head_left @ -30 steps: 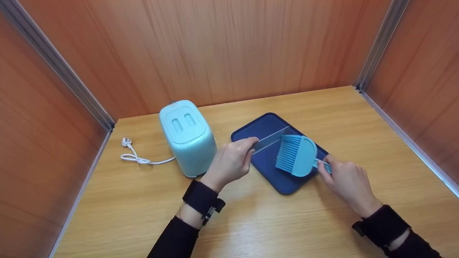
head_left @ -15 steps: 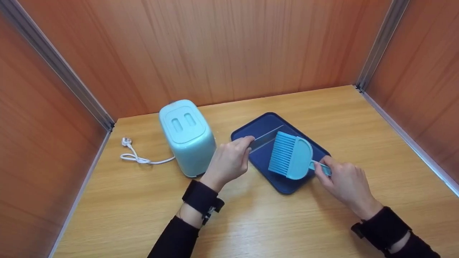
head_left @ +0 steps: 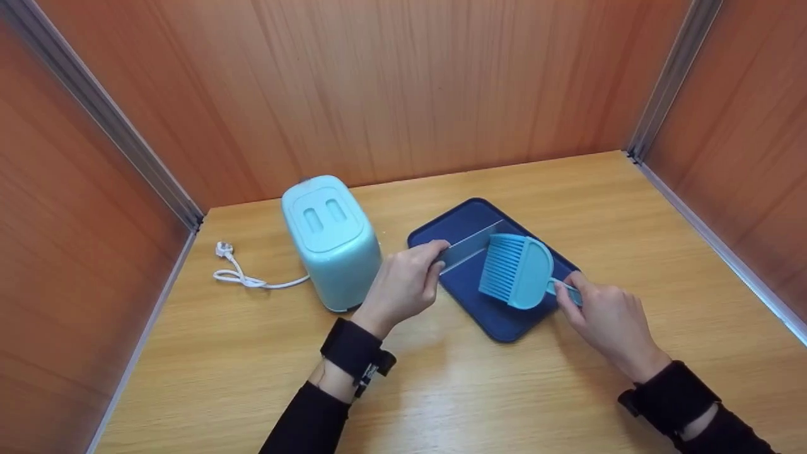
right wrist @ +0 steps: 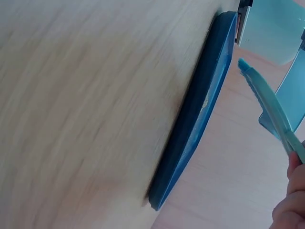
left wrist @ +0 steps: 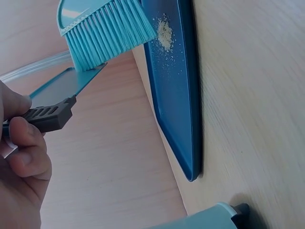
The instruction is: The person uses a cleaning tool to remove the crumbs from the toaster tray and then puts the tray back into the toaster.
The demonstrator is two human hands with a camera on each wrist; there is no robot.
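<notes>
My left hand grips the dark handle of a thin, flat crumb tray, tilted on edge above the navy serving tray. In my right hand is the handle of a small light-blue hand brush. Its bristles reach the crumb tray's surface in the left wrist view. A little heap of pale crumbs lies on the serving tray, below both tools. Seen from the right wrist, the brush and crumb tray are well above the serving tray's rim.
A light-blue toaster stands left of the serving tray, close to my left forearm. Its white cord and plug lie on the table farther left. Wood-look panels close off the back and both sides.
The brush swings left and down, then slightly back up and right, its bristles moving along the crumb tray. The crumb tray shifts slightly left and its tilt changes a little. Both hands keep their holds.
</notes>
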